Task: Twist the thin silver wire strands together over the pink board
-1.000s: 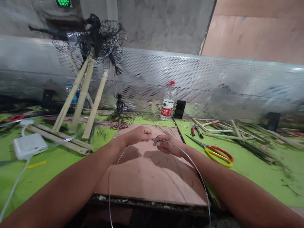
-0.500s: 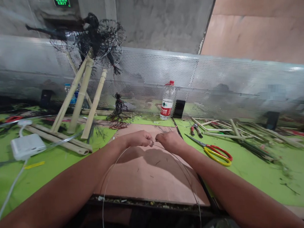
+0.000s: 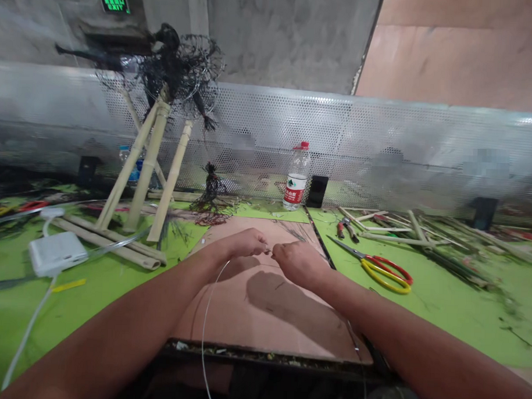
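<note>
My left hand (image 3: pixel 247 243) and my right hand (image 3: pixel 299 261) meet above a brown board (image 3: pixel 266 307), fingers pinched. Both are closed on a thin silver wire (image 3: pixel 206 314) that loops down toward me past the board's near edge. The wire's right part is mostly hidden under my right forearm. The fingertips nearly touch each other at the wire's joint.
Yellow-handled scissors (image 3: pixel 383 273) and small pliers (image 3: pixel 344 227) lie right of the board on the green mat (image 3: pixel 441 299). A water bottle (image 3: pixel 296 177) stands at the back by a perforated metal screen. Bamboo poles (image 3: pixel 138 177) topped with black wire lean left, with a white box (image 3: pixel 57 253) nearby.
My right hand has turned over, knuckles up, and closed in on the left hand. The wire loop has narrowed and its right side has slipped under my right arm.
</note>
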The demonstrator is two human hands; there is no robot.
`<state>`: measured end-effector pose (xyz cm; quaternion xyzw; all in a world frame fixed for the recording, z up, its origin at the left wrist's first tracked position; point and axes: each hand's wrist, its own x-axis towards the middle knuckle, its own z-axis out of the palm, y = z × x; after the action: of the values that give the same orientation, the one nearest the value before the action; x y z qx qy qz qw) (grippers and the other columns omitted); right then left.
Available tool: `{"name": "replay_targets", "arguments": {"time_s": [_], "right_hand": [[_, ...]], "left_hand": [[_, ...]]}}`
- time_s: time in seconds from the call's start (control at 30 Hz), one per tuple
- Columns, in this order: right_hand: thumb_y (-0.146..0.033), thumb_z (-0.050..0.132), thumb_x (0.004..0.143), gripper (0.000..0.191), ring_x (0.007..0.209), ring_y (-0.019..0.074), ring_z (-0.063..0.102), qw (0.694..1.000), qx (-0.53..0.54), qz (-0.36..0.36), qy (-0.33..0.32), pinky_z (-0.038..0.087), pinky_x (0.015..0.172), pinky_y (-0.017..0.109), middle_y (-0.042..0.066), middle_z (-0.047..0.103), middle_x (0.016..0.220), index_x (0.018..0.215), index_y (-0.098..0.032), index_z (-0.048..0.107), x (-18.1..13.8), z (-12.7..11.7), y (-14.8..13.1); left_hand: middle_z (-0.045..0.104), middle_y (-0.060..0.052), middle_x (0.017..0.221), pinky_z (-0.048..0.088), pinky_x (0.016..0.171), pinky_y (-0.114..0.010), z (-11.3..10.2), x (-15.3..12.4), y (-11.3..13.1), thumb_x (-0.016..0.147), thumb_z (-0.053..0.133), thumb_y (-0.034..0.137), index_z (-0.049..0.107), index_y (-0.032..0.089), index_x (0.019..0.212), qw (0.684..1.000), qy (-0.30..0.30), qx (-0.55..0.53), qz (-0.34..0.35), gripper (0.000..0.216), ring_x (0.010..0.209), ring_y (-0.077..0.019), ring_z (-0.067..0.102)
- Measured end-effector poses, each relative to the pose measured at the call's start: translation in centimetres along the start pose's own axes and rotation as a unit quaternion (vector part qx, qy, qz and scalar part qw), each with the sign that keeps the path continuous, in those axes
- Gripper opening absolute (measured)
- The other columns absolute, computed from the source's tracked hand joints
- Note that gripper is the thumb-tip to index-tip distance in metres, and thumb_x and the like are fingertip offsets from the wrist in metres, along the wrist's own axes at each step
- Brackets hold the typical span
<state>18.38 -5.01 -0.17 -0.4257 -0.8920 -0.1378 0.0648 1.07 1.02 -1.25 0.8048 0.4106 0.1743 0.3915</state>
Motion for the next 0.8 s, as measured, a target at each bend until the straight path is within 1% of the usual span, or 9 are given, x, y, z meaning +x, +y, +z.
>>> {"name": "replay_targets", "arguments": {"time_s": [0.07,0.13,0.23,0.3,0.37,0.47,0.63,0.7,0.8], "right_hand": [[-0.026,0.042,0.085,0.022,0.072,0.0208,0.061,0.997,0.072,0.026,-0.02,0.039,0.062,0.028,0.013,0.066,0.078,0.08,-0.014,0.059,0.1,-0.5,0.1],[-0.033,0.044,0.084,0.026,0.069,0.0186,0.061,0.973,0.214,0.049,-0.068,0.041,0.06,0.027,0.011,0.066,0.075,0.074,-0.014,0.059,-0.1,-1.4,1.3],[-0.045,0.041,0.085,0.035,0.063,0.0149,0.062,0.84,0.515,0.091,-0.148,0.046,0.057,0.025,0.01,0.066,0.079,0.088,-0.014,0.059,-0.5,-2.4,4.8],[-0.049,0.038,0.085,0.041,0.067,0.0152,0.062,0.755,0.639,0.127,-0.079,0.049,0.06,0.027,0.011,0.066,0.082,0.091,-0.013,0.057,-0.8,-2.2,7.6],[-0.046,0.046,0.083,0.036,0.064,0.0146,0.062,0.706,0.686,0.171,-0.04,0.05,0.058,0.027,0.01,0.065,0.077,0.083,-0.012,0.057,-0.9,-1.3,9.5],[-0.041,0.056,0.078,0.029,0.064,0.0143,0.062,0.675,0.713,0.165,-0.098,0.05,0.056,0.026,0.008,0.063,0.076,0.082,-0.012,0.056,-0.6,0.3,9.6],[-0.049,0.055,0.076,0.038,0.067,0.0167,0.063,0.638,0.736,0.065,-0.216,0.05,0.057,0.029,0.009,0.064,0.08,0.084,-0.012,0.053,0.0,0.9,5.6],[-0.049,0.058,0.073,0.038,0.064,0.0154,0.063,0.646,0.724,0.06,-0.235,0.05,0.055,0.027,0.009,0.064,0.079,0.084,-0.012,0.053,0.2,0.9,4.4],[-0.045,0.063,0.07,0.035,0.056,0.0118,0.059,0.684,0.696,0.076,-0.204,0.046,0.049,0.022,0.005,0.063,0.071,0.079,-0.013,0.052,0.4,1.2,3.8]], "left_hand": [[0.026,0.007,0.045,0.013,0.043,-0.023,-0.1,0.0,-0.3,0.058,0.051,0.028,0.044,0.016,0.054,1.0,-0.003,0.008,-0.008,0.015,0.042,-0.0061,0.02],[0.028,0.007,0.046,0.014,0.043,-0.023,-0.3,-0.1,-0.3,0.059,0.052,0.03,0.045,0.015,0.055,1.0,-0.012,0.013,-0.004,0.017,0.043,-0.0063,0.022],[0.035,0.006,0.05,0.018,0.045,-0.021,-0.7,-0.5,0.3,0.063,0.054,0.035,0.052,0.014,0.063,0.999,-0.019,0.021,0.03,0.022,0.047,-0.007,0.027],[0.038,0.005,0.053,0.021,0.046,-0.021,-0.9,-0.8,0.9,0.066,0.053,0.038,0.055,0.013,0.069,0.998,-0.018,0.019,0.059,0.025,0.049,-0.0072,0.029],[0.039,0.005,0.055,0.022,0.047,-0.02,-0.9,-1.0,1.4,0.068,0.053,0.04,0.057,0.013,0.073,0.996,-0.009,0.01,0.086,0.028,0.05,-0.0074,0.031],[0.04,0.004,0.057,0.024,0.049,-0.02,-0.7,-1.3,2.0,0.071,0.052,0.042,0.056,0.013,0.075,0.994,-0.003,-0.005,0.107,0.03,0.052,-0.0076,0.032],[0.042,0.004,0.058,0.026,0.051,-0.02,-0.2,-1.4,2.2,0.072,0.053,0.043,0.056,0.013,0.073,0.994,-0.017,0.021,0.108,0.03,0.054,-0.0081,0.034],[0.046,0.002,0.061,0.028,0.053,-0.02,-0.1,-1.4,2.4,0.073,0.052,0.043,0.058,0.013,0.073,0.992,-0.024,0.035,0.117,0.031,0.057,-0.009,0.037],[0.049,0.001,0.063,0.029,0.054,-0.02,-0.2,-1.5,2.7,0.073,0.051,0.041,0.058,0.013,0.072,0.99,-0.035,0.046,0.125,0.029,0.059,-0.0097,0.039]]}}
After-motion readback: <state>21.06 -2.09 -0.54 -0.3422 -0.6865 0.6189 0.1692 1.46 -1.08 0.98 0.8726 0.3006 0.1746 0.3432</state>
